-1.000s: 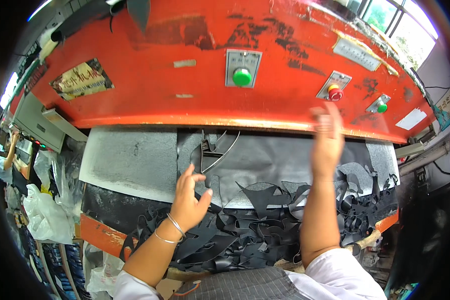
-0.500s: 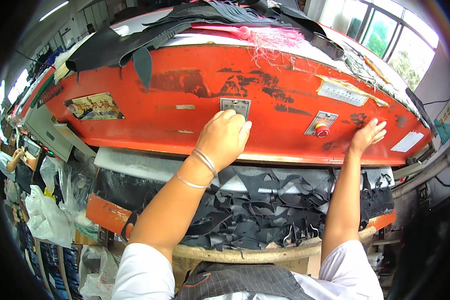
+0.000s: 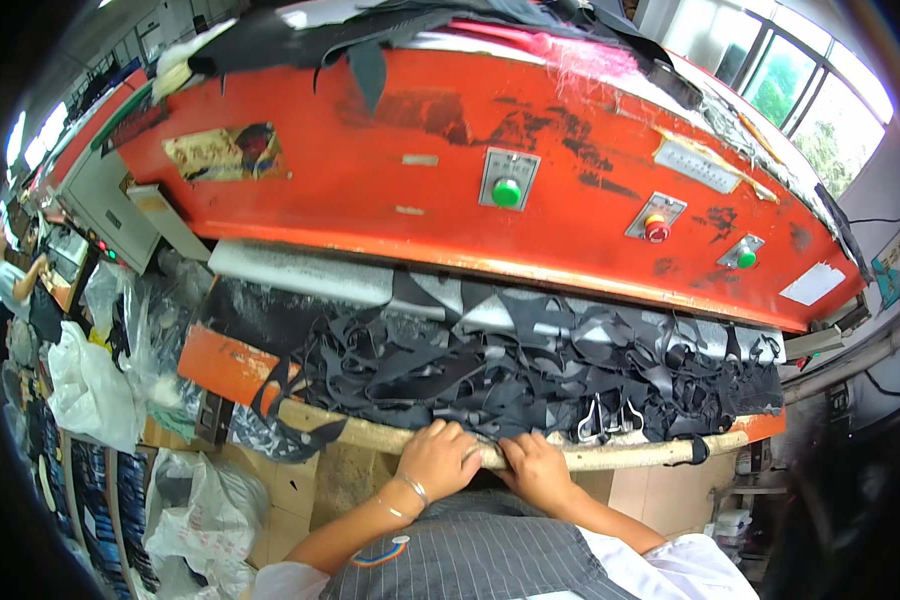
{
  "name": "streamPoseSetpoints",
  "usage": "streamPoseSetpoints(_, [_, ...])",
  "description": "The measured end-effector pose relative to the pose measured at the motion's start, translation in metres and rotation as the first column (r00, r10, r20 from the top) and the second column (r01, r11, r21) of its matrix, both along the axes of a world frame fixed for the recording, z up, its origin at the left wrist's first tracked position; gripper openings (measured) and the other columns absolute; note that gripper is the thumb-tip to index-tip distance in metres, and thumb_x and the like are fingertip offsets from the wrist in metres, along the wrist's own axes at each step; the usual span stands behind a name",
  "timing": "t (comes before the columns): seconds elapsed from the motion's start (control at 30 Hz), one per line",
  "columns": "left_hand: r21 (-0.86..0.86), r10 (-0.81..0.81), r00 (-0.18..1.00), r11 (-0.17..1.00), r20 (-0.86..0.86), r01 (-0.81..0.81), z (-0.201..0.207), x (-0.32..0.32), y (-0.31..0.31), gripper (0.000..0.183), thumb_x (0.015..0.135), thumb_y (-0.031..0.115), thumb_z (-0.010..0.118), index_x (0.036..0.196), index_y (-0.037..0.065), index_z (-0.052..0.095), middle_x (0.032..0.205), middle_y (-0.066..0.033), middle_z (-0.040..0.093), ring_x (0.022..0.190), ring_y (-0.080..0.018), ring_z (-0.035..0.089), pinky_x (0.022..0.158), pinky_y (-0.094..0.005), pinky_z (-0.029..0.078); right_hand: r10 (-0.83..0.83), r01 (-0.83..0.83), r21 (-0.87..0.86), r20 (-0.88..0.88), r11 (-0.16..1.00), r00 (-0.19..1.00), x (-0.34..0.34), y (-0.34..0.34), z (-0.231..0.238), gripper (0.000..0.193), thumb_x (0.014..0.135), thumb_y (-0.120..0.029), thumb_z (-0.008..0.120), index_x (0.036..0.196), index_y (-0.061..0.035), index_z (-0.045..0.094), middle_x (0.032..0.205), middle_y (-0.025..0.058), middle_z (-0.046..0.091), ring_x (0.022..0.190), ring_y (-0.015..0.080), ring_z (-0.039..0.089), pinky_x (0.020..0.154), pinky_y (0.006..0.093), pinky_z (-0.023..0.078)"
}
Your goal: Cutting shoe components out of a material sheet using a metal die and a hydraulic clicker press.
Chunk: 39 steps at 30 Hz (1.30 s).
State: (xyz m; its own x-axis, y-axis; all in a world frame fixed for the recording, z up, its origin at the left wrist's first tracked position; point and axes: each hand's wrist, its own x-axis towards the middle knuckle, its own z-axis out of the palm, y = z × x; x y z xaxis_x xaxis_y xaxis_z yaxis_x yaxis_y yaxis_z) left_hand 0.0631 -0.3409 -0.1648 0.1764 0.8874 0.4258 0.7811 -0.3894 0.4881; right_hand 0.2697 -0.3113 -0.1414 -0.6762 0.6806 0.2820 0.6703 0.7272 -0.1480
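Observation:
Both hands rest side by side on a pale, worn rail (image 3: 370, 437) along the near edge of the machine's bed. My left hand (image 3: 437, 459), with bangles at its wrist, has its fingers curled over the rail. Close to its right, my right hand (image 3: 537, 472) curls over the same rail. Just beyond them lies a heap of black leather-like offcuts (image 3: 420, 370), some draped over a pale grey slab (image 3: 310, 277). Two white-edged loops (image 3: 610, 418) sit among the scraps near my right hand.
Ahead spans a red machine beam (image 3: 370, 210) with a green button (image 3: 507, 192), a red stop button (image 3: 656, 229) and a smaller green button (image 3: 746, 259). Black sheets (image 3: 300, 45) and a pink fringed brush (image 3: 590, 58) lie on top. Plastic bags (image 3: 85, 390) and another person (image 3: 15, 280) are left.
Both hands have left the red beam's front and come down to the near rail. The two green buttons they covered now show. The view has shifted and tilted.

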Motion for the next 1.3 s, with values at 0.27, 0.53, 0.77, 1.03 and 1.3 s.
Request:
streamPoseSetpoints(0.27, [0.016,-0.019,1.000,1.000,0.015,0.019,-0.015,0.007,-0.010,0.024,0.078,0.032,0.068,0.082,0.009,0.071,0.081,-0.0088,0.061,0.084,-0.0290,0.059,0.074,-0.0405,0.049,-0.002,0.002,0.001,0.007,1.000,1.000,0.009,-0.012,-0.016,0.047,0.061,-0.018,0.081,0.104,-0.0067,0.066,0.089,0.0082,0.062,0.084,0.0273,0.061,0.073,0.0359,0.052])
streamPoseSetpoints(0.53, [-0.008,-0.253,0.941,0.965,0.225,0.261,0.015,-0.063,-0.029,0.038,0.082,0.026,0.071,0.112,0.003,0.066,0.107,-0.0135,0.067,0.106,-0.0326,0.060,0.094,-0.0406,0.047,0.289,-0.307,-0.280,-0.102,0.910,0.952,0.010,0.011,0.036,0.026,0.085,-0.028,0.069,0.101,-0.0067,0.070,0.095,0.0151,0.069,0.089,0.0342,0.066,0.076,0.0414,0.054])
streamPoseSetpoints(0.77, [0.130,0.230,0.973,0.965,0.009,-0.229,0.023,-0.118,0.118,0.065,0.084,0.026,0.068,0.139,0.000,0.043,0.144,-0.0194,0.043,0.132,-0.0354,0.042,0.109,-0.0432,0.034,0.285,-0.281,0.331,0.036,0.901,0.958,-0.085,0.124,0.043,0.033,0.080,-0.017,0.069,0.111,-0.0086,0.064,0.102,0.0083,0.065,0.097,0.0304,0.063,0.081,0.0408,0.052])
streamPoseSetpoints(1.03, [0.045,0.355,0.915,0.934,-0.189,-0.353,-0.023,-0.094,0.132,0.057,0.097,0.033,0.042,0.147,0.005,0.037,0.157,-0.0140,0.028,0.147,-0.0276,0.021,0.119,-0.0432,0.016,0.335,-0.376,0.134,0.254,0.917,0.907,-0.103,0.137,0.037,0.031,0.081,-0.010,0.062,0.111,-0.0175,0.065,0.087,0.0094,0.059,0.088,0.0283,0.063,0.079,0.0392,0.052])
streamPoseSetpoints(1.3, [0.068,0.366,0.921,0.930,-0.131,-0.360,-0.025,-0.090,0.122,0.056,0.096,0.029,0.046,0.145,0.005,0.039,0.155,-0.0156,0.031,0.146,-0.0284,0.024,0.119,-0.0428,0.018,0.524,-0.567,0.071,0.303,0.821,0.796,-0.103,0.145,0.088,0.020,0.076,-0.003,0.058,0.093,-0.0106,0.065,0.080,0.0121,0.056,0.087,0.0326,0.059,0.070,0.0413,0.051])
